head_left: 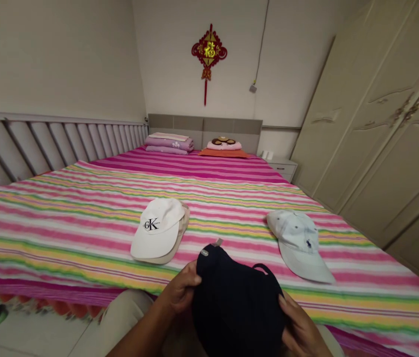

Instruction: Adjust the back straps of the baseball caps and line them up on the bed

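A dark navy or black cap point(237, 302) is held up between my two hands at the near edge of the bed. My left hand point(183, 287) pinches its left edge, close to a small light label. On the opposite side, my right hand point(300, 322) grips the cap's edge, with some fingers hidden behind the fabric. Beyond the cap to the left lies a white cap point(160, 220) with black "CK" lettering, resting on a beige cap point(185, 223) that shows only at its edge. A pale blue cap point(298, 238) with a small dark emblem lies to the right.
A striped sheet point(83, 213) covers the bed. Folded purple bedding point(170, 144) and a pink pillow point(224, 145) are by the headboard point(231, 128). A metal railing point(60, 141) borders the left, a wardrobe point(376, 124) the right. A nightstand point(283, 168) stands in the far corner.
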`<state>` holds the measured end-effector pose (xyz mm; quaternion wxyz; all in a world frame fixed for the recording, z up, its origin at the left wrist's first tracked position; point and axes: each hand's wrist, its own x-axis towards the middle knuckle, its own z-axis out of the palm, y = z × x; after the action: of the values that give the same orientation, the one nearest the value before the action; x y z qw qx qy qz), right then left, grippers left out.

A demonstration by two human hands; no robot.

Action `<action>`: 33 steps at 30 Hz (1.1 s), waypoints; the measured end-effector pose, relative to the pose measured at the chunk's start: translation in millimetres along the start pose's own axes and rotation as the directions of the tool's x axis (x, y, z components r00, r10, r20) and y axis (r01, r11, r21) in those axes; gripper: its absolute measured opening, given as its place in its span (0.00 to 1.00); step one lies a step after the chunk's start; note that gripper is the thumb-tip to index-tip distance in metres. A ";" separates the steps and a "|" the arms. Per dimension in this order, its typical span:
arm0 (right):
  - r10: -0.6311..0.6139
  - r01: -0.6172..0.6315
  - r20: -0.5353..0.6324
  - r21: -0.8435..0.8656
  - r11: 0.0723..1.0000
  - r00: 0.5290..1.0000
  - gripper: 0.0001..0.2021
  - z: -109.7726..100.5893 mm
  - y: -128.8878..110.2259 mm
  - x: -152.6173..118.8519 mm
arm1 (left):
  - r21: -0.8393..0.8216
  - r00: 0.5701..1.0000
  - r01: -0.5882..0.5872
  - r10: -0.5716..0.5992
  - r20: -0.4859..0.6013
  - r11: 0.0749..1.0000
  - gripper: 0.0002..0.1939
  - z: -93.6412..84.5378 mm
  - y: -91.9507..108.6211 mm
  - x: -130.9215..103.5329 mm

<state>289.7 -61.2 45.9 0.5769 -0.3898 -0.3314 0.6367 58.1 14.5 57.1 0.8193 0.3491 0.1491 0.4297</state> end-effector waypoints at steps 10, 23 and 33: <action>0.009 -0.014 0.037 0.139 0.990 0.999 0.14 14.0 -11.9 2.4 | 0.122 0.999 0.020 -0.016 -0.030 0.992 0.08 3.5 6.6 -0.9; -0.160 0.160 0.110 0.006 0.987 0.981 0.12 21.7 -18.1 -1.5 | 0.158 0.997 0.044 -0.033 -0.074 0.986 0.10 21.4 12.9 4.0; -0.111 0.119 0.109 -0.078 0.990 0.988 0.14 22.8 -34.4 -7.3 | 0.105 0.991 0.118 -0.123 0.045 0.987 0.11 31.9 9.6 12.1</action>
<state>286.3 -63.8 87.6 0.5775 -0.3603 -0.4097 0.6072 76.8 13.7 87.3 0.8286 0.3916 0.1704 0.3620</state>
